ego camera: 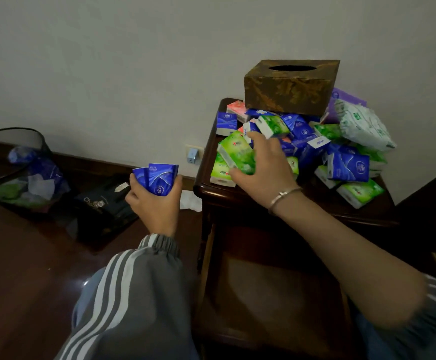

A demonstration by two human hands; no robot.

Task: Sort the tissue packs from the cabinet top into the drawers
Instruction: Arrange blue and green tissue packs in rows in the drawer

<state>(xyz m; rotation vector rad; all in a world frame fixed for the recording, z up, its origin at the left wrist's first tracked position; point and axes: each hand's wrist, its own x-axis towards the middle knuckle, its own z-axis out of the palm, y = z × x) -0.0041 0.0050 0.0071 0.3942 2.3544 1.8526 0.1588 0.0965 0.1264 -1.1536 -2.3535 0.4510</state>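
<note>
A heap of small tissue packs (305, 141), blue, green and a few pink, covers the dark wooden cabinet top (240, 193). My left hand (154, 203) is left of the cabinet and grips blue tissue packs (157, 178) upright. My right hand (266, 170) reaches over the cabinet's front left corner, its fingers curled round a green tissue pack (235, 152) at the edge of the heap. An open drawer (263, 294) shows below the cabinet top; its inside is dim.
A brown patterned tissue box (292, 87) sits on the heap at the back. Large white and purple packs (362, 126) lie at the right. On the dark floor to the left stand a mesh waste bin (22, 172) and a black bag (102, 206).
</note>
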